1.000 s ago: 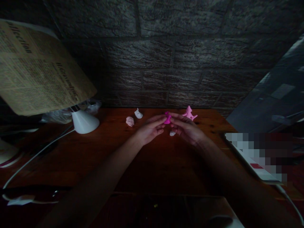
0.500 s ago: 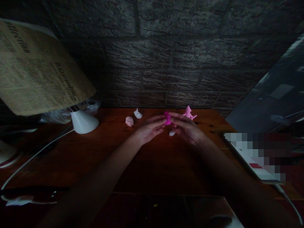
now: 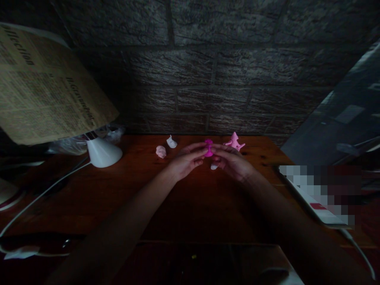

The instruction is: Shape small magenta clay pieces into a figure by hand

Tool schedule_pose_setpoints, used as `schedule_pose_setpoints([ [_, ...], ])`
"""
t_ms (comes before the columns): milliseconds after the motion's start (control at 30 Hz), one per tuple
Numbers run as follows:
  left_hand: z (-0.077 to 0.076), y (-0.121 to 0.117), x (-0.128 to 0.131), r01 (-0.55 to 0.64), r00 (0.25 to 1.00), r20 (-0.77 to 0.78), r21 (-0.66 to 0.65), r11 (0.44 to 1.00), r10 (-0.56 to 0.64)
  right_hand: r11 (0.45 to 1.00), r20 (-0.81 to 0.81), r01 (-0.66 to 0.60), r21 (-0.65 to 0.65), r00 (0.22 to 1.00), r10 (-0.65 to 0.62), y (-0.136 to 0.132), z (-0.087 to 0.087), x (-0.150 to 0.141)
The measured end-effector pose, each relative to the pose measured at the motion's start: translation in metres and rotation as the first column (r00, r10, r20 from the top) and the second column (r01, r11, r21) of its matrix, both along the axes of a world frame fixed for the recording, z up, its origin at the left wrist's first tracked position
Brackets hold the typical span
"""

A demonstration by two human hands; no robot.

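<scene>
Between the fingertips of both hands is a small piece of bright magenta modelling clay (image 3: 209, 148), narrow in the middle and wider at its ends. My left hand (image 3: 187, 161) pinches it from the left, and my right hand (image 3: 230, 159) grips its right side. Below the right fingers a small white lump (image 3: 214, 167) lies on the table. Just behind that hand stands a light pink clay figure (image 3: 235, 141) with a pointed top and arm-like points, its lower part partly covered. Left of my hands sit a pale pink lump (image 3: 160, 151) and a white piece (image 3: 171, 142) with a thin tip.
A lamp with a newspaper-print shade (image 3: 56, 87) and white base (image 3: 103, 152) stands at the left, its cable crossing the wooden table (image 3: 178, 209). A white device, partly pixelated, rests at the right edge. The brick-patterned wall (image 3: 190, 67) closes off the back.
The right fingertips have drawn in closer around the magenta clay, the index finger now bent lower. More of the pink figure's left side shows. The view has shifted slightly.
</scene>
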State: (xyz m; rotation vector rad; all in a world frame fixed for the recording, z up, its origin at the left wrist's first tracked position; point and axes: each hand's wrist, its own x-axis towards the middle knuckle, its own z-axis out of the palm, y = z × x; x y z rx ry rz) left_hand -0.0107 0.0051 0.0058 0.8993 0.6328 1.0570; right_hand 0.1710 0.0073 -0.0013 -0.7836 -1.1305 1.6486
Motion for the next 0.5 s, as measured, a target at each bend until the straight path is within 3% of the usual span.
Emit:
schedule_pose_setpoints([
  [333, -0.0066, 0.0032, -0.0001, -0.027, 0.999, -0.036, -0.004, 1.0, 0.027, 0.996, -0.017, -0.077, -0.042, 0.997, 0.076, -0.0016, 0.0009, -0.0022],
  [500, -0.0056, 0.0014, 0.0021, 0.035, 0.999, 0.023, -0.018, 0.999, -0.035, 0.999, -0.046, -0.053, -0.011, 0.998, 0.052, -0.0021, 0.0007, -0.0019],
])
